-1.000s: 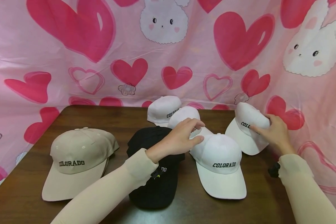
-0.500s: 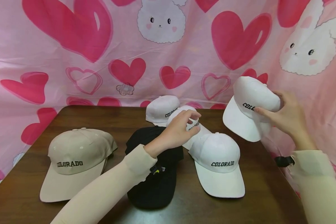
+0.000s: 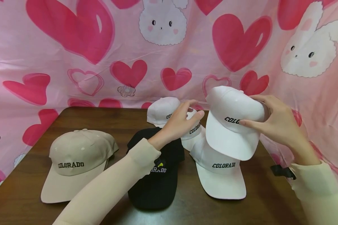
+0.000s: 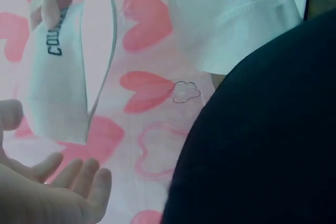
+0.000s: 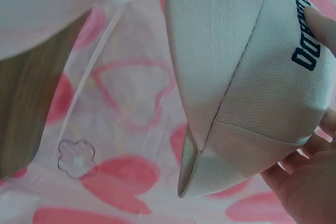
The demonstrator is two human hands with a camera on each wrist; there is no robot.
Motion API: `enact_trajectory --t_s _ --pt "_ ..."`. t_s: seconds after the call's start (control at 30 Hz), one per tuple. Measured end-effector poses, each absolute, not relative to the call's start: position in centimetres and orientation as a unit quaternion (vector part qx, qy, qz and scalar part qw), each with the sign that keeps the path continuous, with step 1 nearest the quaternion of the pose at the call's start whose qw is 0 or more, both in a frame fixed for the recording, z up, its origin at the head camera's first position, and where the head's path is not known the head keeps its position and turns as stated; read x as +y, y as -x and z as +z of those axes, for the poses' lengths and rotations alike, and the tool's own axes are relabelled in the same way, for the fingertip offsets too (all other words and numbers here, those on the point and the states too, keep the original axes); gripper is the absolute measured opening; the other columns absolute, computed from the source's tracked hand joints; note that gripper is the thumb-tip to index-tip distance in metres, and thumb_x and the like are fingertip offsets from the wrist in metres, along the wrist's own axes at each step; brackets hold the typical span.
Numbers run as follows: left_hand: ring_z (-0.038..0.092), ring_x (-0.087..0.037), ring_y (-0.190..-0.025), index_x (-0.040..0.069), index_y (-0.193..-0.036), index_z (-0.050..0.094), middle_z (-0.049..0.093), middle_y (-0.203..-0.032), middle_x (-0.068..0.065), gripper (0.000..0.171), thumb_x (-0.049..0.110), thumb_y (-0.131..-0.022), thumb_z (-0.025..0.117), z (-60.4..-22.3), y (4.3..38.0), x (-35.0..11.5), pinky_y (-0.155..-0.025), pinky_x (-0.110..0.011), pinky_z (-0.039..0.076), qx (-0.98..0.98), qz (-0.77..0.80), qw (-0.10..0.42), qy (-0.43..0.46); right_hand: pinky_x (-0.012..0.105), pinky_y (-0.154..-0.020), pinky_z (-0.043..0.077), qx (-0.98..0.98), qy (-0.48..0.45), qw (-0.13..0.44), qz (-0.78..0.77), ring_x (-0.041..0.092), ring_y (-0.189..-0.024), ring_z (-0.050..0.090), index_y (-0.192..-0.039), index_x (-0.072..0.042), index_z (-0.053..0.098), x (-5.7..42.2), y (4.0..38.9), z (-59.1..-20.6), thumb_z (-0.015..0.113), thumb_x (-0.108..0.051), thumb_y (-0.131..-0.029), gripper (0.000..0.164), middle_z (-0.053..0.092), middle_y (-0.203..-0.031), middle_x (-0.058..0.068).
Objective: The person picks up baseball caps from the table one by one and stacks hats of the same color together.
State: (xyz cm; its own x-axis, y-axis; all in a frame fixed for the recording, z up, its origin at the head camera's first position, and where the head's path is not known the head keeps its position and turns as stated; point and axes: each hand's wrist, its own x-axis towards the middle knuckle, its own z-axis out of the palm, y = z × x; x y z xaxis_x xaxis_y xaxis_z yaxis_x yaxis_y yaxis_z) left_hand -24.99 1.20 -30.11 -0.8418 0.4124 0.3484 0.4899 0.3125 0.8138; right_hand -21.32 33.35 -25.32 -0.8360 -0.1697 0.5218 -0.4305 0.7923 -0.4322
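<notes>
My right hand (image 3: 281, 122) grips a white baseball cap (image 3: 228, 139) lettered COLORADO by its side, thumb across the lettering. Held tilted with the brim down, this cap overlaps a second white cap (image 3: 222, 186) on the table in the head view. The right wrist view shows fingers of my right hand (image 5: 310, 182) around the crown of the held cap (image 5: 241, 82). My left hand (image 3: 180, 120) hovers with fingers spread and nothing between them, above the black cap (image 3: 155, 192). It partly covers a white cap (image 3: 190, 142) behind. In the left wrist view, the left hand (image 4: 58, 192) is just below the raised cap.
A beige COLORADO cap (image 3: 79, 147) sits on the left of the brown wooden table (image 3: 93, 118), apparently over another brim. One more white cap (image 3: 161, 109) stands at the back. A pink curtain (image 3: 101, 75) with hearts and rabbits hangs behind the table and along the right.
My right hand has lifted the white cap off the table's right side and carried it left, over the front white cap. The left hand has shifted slightly, staying near the middle.
</notes>
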Motion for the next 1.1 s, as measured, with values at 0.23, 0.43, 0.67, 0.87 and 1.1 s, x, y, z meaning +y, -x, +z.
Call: enact_trajectory --t_s 0.23,0.43,0.67,0.87,1.1 --pt "0.052 -0.019 -0.136 0.012 -0.151 0.05 0.056 -0.145 -0.002 0.054 0.044 -0.108 0.057 -29.6 26.0 1.7 -0.116 -0.04 0.044 -0.81 -0.526 0.02 0.258 0.005 -0.081 0.043 -0.914 -0.217 0.218 0.265 0.004 -0.113 0.052 -0.145 -0.025 0.064 31.7 20.1 -26.1 0.103 -0.018 -0.068 0.086 0.063 -0.133 -0.004" --pt "0.058 -0.016 -0.12 0.015 -0.134 0.063 0.064 -0.128 0.001 0.043 0.048 -0.107 0.059 -29.5 26.3 1.4 -0.105 -0.036 0.05 -0.796 -0.546 -0.018 0.261 0.005 -0.083 0.044 -0.914 -0.239 0.21 0.251 0.002 -0.115 0.052 -0.146 -0.026 0.063 31.2 19.7 -26.6 0.104 -0.019 -0.066 0.09 0.064 -0.136 -0.002" --pt "0.06 -0.016 -0.118 0.018 -0.143 0.064 0.067 -0.128 -0.001 0.045 0.045 -0.107 0.061 -29.6 26.4 1.6 -0.103 -0.032 0.052 -0.754 -0.582 -0.096 0.288 0.005 -0.085 0.045 -0.915 -0.253 0.193 0.248 0.001 -0.119 0.052 -0.148 -0.029 0.061 30.8 19.6 -27.5 0.104 -0.021 -0.067 0.092 0.062 -0.142 -0.003" --pt "0.06 -0.021 -0.112 0.013 -0.133 0.066 0.067 -0.12 -0.006 0.031 0.032 -0.109 0.061 -29.8 26.3 1.7 -0.098 -0.033 0.053 -0.716 -0.62 -0.121 0.298 0.004 -0.086 0.044 -0.916 -0.246 0.183 0.259 0.003 -0.118 0.052 -0.148 -0.028 0.06 30.7 19.5 -28.4 0.104 -0.022 -0.067 0.092 0.061 -0.14 -0.004" --pt "0.058 -0.018 -0.116 0.009 -0.136 0.063 0.064 -0.122 -0.007 0.031 0.026 -0.111 0.056 -30.1 26.2 1.7 -0.099 -0.031 0.052 -0.675 -0.658 -0.16 0.292 0.006 -0.085 0.049 -0.913 -0.253 0.154 0.281 0.006 -0.119 0.051 -0.152 -0.026 0.055 30.4 19.6 -29.3 0.102 -0.02 -0.07 0.095 0.056 -0.143 -0.003"
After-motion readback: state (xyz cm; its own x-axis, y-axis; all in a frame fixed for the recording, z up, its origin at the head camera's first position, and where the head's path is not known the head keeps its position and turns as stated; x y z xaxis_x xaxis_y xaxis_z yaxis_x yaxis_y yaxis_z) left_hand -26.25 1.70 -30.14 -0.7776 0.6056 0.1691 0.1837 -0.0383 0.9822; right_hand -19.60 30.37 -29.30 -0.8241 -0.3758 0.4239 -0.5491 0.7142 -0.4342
